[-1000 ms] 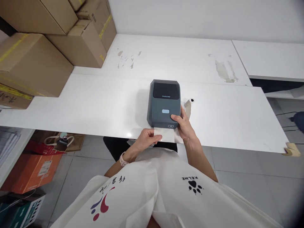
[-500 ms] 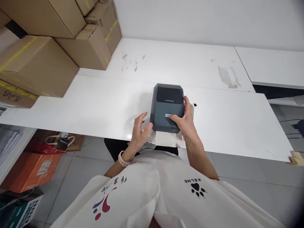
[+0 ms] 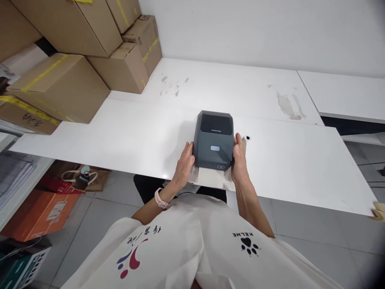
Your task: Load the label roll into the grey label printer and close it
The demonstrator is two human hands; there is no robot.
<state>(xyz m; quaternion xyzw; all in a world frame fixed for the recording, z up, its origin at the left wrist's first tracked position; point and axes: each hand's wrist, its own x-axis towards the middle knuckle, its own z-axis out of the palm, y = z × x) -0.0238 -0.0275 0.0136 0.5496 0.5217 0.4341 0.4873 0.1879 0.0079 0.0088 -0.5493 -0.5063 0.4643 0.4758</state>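
Note:
A dark grey label printer (image 3: 214,138) stands upright on the white table (image 3: 135,136) in front of me, a lit button in the middle of its top. White paper (image 3: 213,178) sticks out of its near end, towards the table's edge. My left hand (image 3: 184,165) presses against the printer's left side, fingers together. Along the right side lies my right hand (image 3: 240,162), its palm and thumb close against the housing. Between them the two hands hold the printer. A small white roll-like piece with a dark centre (image 3: 248,138) lies just beyond my right fingers.
Stacked cardboard boxes (image 3: 129,68) with yellow tape fill the table's left end, against the wall. Below on the left are an orange box (image 3: 45,214) and a paper bag (image 3: 100,180). The table's right edge bears a brown corner piece (image 3: 378,211).
My right thumb has left the button, and that hand has slid to the printer's right side. My left hand has closed in on the left side. The view has shifted slightly.

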